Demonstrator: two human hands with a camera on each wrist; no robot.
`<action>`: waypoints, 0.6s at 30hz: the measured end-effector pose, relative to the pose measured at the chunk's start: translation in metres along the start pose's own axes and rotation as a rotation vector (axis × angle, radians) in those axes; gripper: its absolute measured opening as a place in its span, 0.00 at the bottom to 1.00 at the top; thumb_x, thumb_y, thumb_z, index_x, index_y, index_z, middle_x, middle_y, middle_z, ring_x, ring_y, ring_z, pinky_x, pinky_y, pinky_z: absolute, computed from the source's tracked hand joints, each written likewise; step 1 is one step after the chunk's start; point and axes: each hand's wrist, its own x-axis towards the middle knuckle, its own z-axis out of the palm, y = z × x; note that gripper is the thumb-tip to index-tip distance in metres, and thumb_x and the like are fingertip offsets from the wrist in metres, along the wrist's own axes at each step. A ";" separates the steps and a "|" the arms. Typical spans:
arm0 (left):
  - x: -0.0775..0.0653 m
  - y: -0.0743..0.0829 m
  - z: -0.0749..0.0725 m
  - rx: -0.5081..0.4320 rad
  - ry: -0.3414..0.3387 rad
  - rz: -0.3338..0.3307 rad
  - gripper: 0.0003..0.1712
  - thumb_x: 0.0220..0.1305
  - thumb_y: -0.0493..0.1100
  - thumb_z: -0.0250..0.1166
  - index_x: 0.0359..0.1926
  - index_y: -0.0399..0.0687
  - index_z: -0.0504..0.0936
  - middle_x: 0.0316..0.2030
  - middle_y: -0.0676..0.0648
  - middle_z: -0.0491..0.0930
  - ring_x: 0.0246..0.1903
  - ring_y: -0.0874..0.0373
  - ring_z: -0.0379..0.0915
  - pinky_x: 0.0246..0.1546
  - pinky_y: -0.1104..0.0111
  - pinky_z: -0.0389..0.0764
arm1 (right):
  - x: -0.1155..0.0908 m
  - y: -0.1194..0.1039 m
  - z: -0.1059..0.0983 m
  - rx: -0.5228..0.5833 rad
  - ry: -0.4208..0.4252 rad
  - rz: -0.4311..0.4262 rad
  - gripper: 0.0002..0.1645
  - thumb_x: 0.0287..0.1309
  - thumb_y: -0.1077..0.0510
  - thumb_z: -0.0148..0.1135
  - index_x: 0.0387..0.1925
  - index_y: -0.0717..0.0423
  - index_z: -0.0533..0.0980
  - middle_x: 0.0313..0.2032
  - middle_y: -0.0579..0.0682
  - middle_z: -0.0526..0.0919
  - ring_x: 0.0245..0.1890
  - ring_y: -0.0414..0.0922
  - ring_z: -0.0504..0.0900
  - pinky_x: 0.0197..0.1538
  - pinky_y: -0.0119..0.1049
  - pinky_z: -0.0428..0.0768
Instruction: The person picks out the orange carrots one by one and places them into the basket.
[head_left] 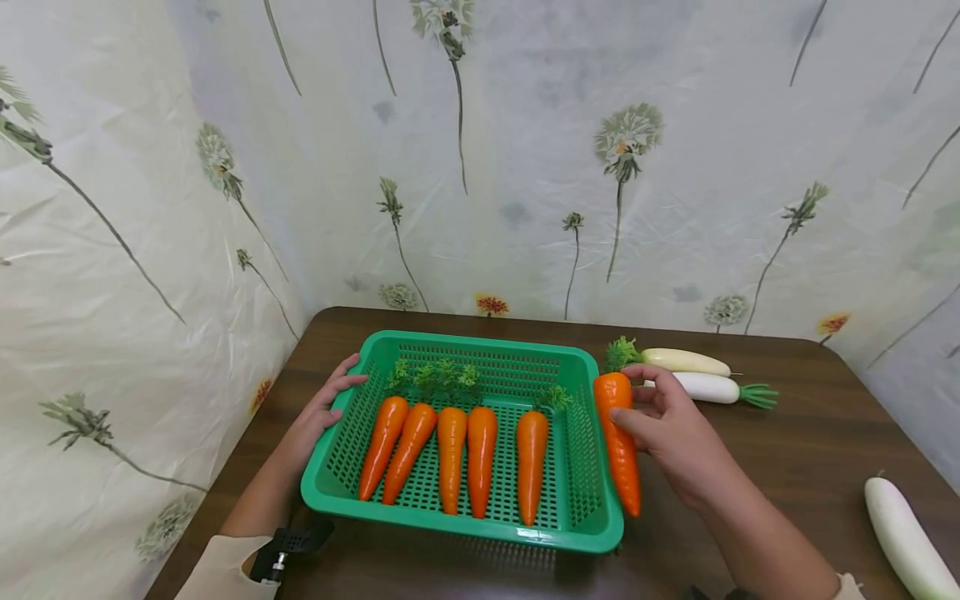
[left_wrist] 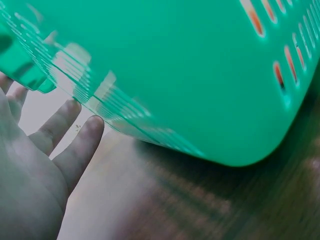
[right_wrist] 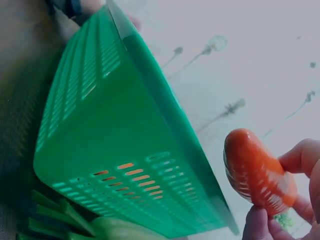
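Observation:
Several orange carrots (head_left: pixel 452 458) with green tops lie side by side in a green plastic basket (head_left: pixel 465 340). My left hand (head_left: pixel 322 410) rests its fairly straight fingers against the basket's left rim; the left wrist view shows the fingertips (left_wrist: pixel 92 127) at the basket's side. My right hand (head_left: pixel 675 429) pinches another carrot (head_left: pixel 618 442) between thumb and fingers, at the outer side of the basket's right rim. In the right wrist view this carrot (right_wrist: pixel 257 172) is apart from the basket wall (right_wrist: pixel 125 145), tip toward the camera.
Behind my right hand, a pale yellow radish (head_left: pixel 686 361) and a white radish (head_left: pixel 705 387) with green stems lie on the dark wooden table (head_left: pixel 787 467). Another white radish (head_left: pixel 907 533) lies near the right edge. A flower-patterned sheet (head_left: pixel 525 167) hangs behind the table.

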 end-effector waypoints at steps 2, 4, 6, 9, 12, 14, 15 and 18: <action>0.000 -0.001 0.000 -0.001 0.001 0.008 0.29 0.71 0.33 0.41 0.70 0.26 0.65 0.83 0.37 0.39 0.75 0.66 0.47 0.66 0.75 0.67 | 0.003 -0.004 0.003 -0.005 -0.011 0.007 0.38 0.72 0.58 0.60 0.74 0.58 0.53 0.63 0.66 0.67 0.50 0.50 0.80 0.46 0.44 0.85; 0.001 0.000 0.000 -0.002 0.000 0.011 0.29 0.72 0.33 0.41 0.70 0.28 0.65 0.83 0.38 0.39 0.75 0.66 0.47 0.66 0.76 0.67 | 0.005 -0.008 0.007 -0.006 -0.027 0.013 0.39 0.71 0.59 0.60 0.75 0.59 0.53 0.64 0.67 0.67 0.50 0.51 0.80 0.45 0.44 0.85; 0.002 0.000 0.001 -0.001 0.000 0.007 0.29 0.72 0.33 0.41 0.70 0.28 0.66 0.83 0.39 0.39 0.75 0.66 0.47 0.66 0.75 0.67 | 0.007 -0.011 0.009 -0.007 -0.044 0.018 0.39 0.71 0.59 0.60 0.74 0.59 0.53 0.64 0.67 0.67 0.50 0.52 0.80 0.45 0.44 0.85; 0.002 0.002 0.001 0.009 -0.001 0.009 0.28 0.72 0.33 0.40 0.70 0.29 0.66 0.84 0.43 0.42 0.76 0.66 0.46 0.66 0.75 0.66 | 0.009 -0.017 0.013 -0.009 -0.070 0.027 0.38 0.70 0.59 0.60 0.74 0.59 0.54 0.63 0.67 0.68 0.49 0.53 0.81 0.46 0.45 0.85; 0.000 0.001 0.001 0.022 -0.004 0.034 0.28 0.72 0.33 0.40 0.70 0.28 0.66 0.83 0.42 0.43 0.76 0.66 0.45 0.67 0.76 0.63 | 0.012 -0.021 0.017 0.005 -0.094 0.039 0.38 0.70 0.58 0.61 0.74 0.57 0.54 0.62 0.67 0.68 0.48 0.54 0.81 0.46 0.45 0.85; -0.001 0.001 0.000 0.025 -0.009 0.047 0.28 0.73 0.34 0.40 0.70 0.27 0.65 0.83 0.41 0.42 0.76 0.66 0.45 0.67 0.76 0.63 | 0.014 -0.023 0.020 0.017 -0.103 0.045 0.38 0.70 0.58 0.61 0.73 0.57 0.55 0.62 0.66 0.68 0.48 0.54 0.81 0.46 0.45 0.86; -0.002 0.001 0.000 0.021 -0.011 0.046 0.28 0.73 0.34 0.40 0.70 0.27 0.65 0.83 0.40 0.41 0.76 0.66 0.46 0.67 0.76 0.64 | 0.015 -0.024 0.021 0.017 -0.105 0.048 0.38 0.70 0.58 0.62 0.73 0.56 0.55 0.61 0.65 0.68 0.48 0.53 0.81 0.46 0.45 0.86; -0.001 0.001 0.000 0.007 -0.011 0.024 0.28 0.73 0.34 0.40 0.70 0.27 0.64 0.83 0.39 0.40 0.75 0.67 0.47 0.66 0.75 0.67 | 0.017 -0.026 0.025 -0.004 -0.100 0.053 0.37 0.69 0.57 0.63 0.72 0.56 0.57 0.61 0.65 0.68 0.48 0.53 0.81 0.45 0.45 0.85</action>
